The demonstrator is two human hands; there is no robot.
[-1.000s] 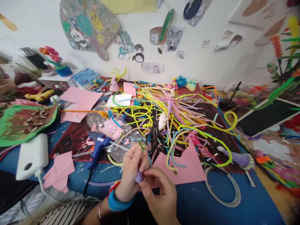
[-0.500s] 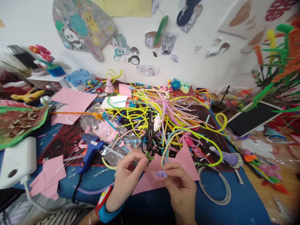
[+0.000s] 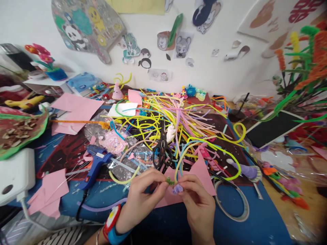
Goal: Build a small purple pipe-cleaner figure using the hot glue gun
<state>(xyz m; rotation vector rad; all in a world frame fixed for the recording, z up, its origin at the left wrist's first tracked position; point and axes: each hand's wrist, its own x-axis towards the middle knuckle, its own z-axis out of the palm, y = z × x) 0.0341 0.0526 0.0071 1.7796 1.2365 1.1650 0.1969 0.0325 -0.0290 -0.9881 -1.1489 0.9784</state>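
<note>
My left hand (image 3: pixel 149 189) pinches a small green fuzzy piece (image 3: pixel 169 181), which looks like bent pipe cleaner. Between the fingertips of my right hand (image 3: pixel 198 197) is a small purple fuzzy piece (image 3: pixel 177 189), apparently shaped from pipe cleaner. The two pieces are close together; whether they touch I cannot tell. Beneath the hands lies pink paper (image 3: pixel 167 197). Just beyond it rest black scissors (image 3: pixel 161 149) and a heap of yellow, pink and purple pipe cleaners (image 3: pixel 178 119).
A blue glue gun (image 3: pixel 95 166) with its cord lies left of my hands. Further left are pink paper scraps (image 3: pixel 49 190) and a white power bank or adapter (image 3: pixel 16 177). At right sit a roll of tape (image 3: pixel 244 211) and a purple fuzzy figure (image 3: pixel 245 170). A wall stands behind.
My left hand has moved right, bringing the green piece up close to the purple one. My right hand has stayed nearly in place. The view has shifted slightly.
</note>
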